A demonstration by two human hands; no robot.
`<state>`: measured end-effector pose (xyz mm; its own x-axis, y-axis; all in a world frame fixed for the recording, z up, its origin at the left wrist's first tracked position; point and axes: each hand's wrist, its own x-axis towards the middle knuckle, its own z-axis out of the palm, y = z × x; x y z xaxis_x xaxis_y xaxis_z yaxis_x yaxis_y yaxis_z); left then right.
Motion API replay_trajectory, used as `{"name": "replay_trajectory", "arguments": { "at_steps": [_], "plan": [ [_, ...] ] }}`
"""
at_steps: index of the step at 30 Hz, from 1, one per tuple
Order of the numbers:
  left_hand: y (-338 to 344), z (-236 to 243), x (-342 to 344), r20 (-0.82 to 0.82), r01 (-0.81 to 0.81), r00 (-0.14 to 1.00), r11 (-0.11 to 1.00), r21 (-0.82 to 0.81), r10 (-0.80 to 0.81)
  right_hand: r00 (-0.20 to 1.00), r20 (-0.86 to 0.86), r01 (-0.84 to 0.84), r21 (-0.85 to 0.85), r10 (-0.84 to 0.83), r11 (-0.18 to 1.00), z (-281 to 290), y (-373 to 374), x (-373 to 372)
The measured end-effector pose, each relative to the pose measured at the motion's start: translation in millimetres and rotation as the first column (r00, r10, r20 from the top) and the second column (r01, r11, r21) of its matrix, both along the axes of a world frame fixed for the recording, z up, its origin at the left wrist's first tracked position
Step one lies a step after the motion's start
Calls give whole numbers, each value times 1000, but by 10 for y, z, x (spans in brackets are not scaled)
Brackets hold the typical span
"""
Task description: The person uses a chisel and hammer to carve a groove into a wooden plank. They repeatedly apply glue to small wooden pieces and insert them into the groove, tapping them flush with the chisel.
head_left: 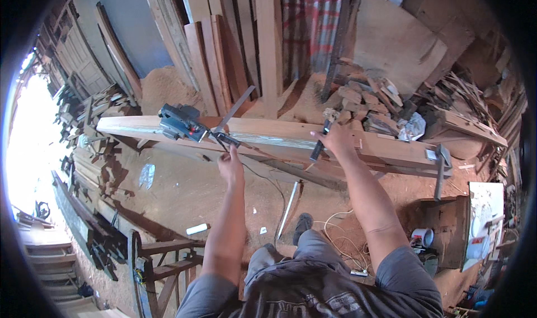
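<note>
A long wooden beam (268, 126) lies crosswise before me, with a pale streak along its top. My left hand (228, 164) is closed, its fingertips pinching the dark stock of a try square (235, 106). The metal blade slants across the beam. Just left of it, a dark electric planer (182, 122) with a small red light rests on the beam. My right hand (339, 139) is wrapped round a narrow dark tool (316, 151) set across the beam; my fingers cover part of it, so I cannot tell its kind.
A dark L-shaped metal piece (441, 164) hangs over the beam's right end. Planks (207, 60) lean behind the beam, near scrap wood (358, 102). A power cord (268, 179) trails down toward my feet. A wooden trestle (165, 256) stands at lower left, a wooden box (444, 228) at right.
</note>
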<state>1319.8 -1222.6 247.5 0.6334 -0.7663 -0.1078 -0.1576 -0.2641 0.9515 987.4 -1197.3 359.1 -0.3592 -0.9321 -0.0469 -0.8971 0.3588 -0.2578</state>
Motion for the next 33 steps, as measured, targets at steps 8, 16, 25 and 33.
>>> {"name": "replay_trajectory", "arguments": {
  "at_steps": [8, 16, 25, 33],
  "plan": [
    [-255, -185, 16, -361, -9, 932, 1000, 20, 16, 997, 16, -81, 77, 80, 994, -180, -235, -44],
    [1905, 173, 894, -669, -190, 741, 975, -116, 64, 695, 469, -582, -77, 545, 809, -307, 360, 921],
    [3867, -251, 3634, -602, -924, 368, 350, -154, 708, -403, 202, -893, -298, 893, -336, -674, 880, 5028],
    [4728, -801, 5214, -440, -1000, 7, 12, 9, 898, -708, -326, -656, -26, 627, -754, -1024, 1609, 8408]
  ]
}}
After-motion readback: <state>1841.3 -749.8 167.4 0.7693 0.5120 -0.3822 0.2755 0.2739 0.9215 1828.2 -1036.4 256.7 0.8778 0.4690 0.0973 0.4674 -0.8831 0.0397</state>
